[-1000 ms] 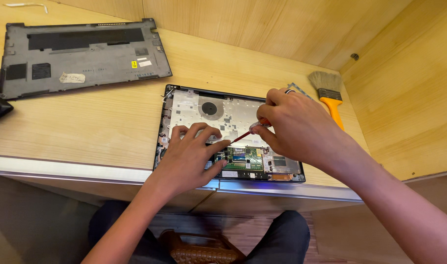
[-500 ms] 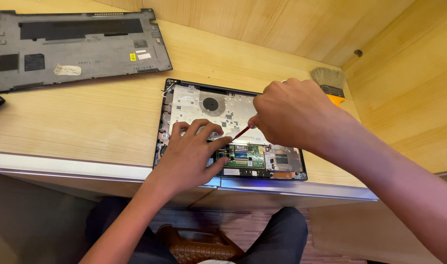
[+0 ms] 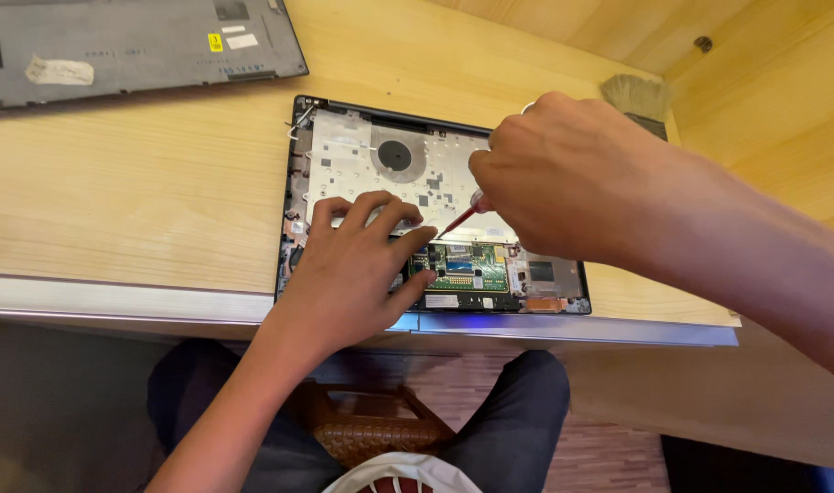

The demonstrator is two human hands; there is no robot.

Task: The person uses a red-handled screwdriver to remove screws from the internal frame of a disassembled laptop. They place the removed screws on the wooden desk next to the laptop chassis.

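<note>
— Under the right hand point(image 3: 576, 187), what's being worked on?

— A thin red-shafted screwdriver point(image 3: 461, 219), its handle hidden in the curled fingers point(image 3: 490, 173), which are clamped on it. The tip slants down to the top edge of the small green circuit board point(image 3: 462, 267) inside the open dark-framed laptop chassis point(image 3: 293, 196).

— How would that tool handle?

— Light, stiff and slim, I'd judge; best gripped high on the handle, since the bare shaft looks slippery. The board seems fragile, so only gentle pressure suits it.

— And the left hand point(image 3: 357, 269)?

— Flat on the chassis just left of the tip, fingers point(image 3: 376, 215) spread apart, holding nothing, only pressing down.

— Farther out?

— Beyond the right hand, a pale-bristled brush point(image 3: 638, 96); far left of both hands, a grey removed bottom cover point(image 3: 134, 46) on the pale wooden surface point(image 3: 143, 192).
</note>
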